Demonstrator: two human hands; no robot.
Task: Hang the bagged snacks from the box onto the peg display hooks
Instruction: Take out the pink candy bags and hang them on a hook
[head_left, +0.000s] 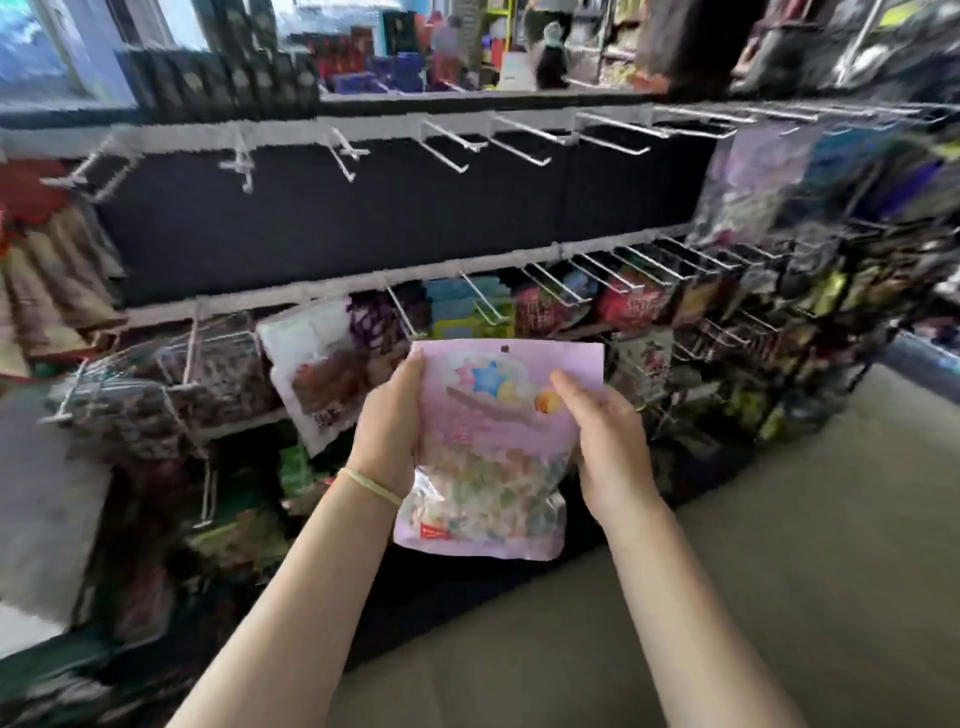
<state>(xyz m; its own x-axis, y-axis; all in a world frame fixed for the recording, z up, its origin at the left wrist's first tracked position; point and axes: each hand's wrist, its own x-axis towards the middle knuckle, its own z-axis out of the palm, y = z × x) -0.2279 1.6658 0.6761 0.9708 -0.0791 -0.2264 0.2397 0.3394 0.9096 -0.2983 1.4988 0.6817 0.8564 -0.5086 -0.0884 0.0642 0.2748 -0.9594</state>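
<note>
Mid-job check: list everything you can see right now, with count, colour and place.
pink snack bag: one, pink with a star print, held upright before the rack, hang hole at top.
upper hooks: one row, white wire, mostly bare, across the top rail.
lower hooks: one row, white wire, middle rail.
hung bags: many, mixed colours, right side and lower rows; blurred.
white bag: one, hanging left of the pink bag.
wristband: one, yellow-green, left wrist.
left hand: grips bag's left edge.
right hand: grips bag's right edge.
</note>
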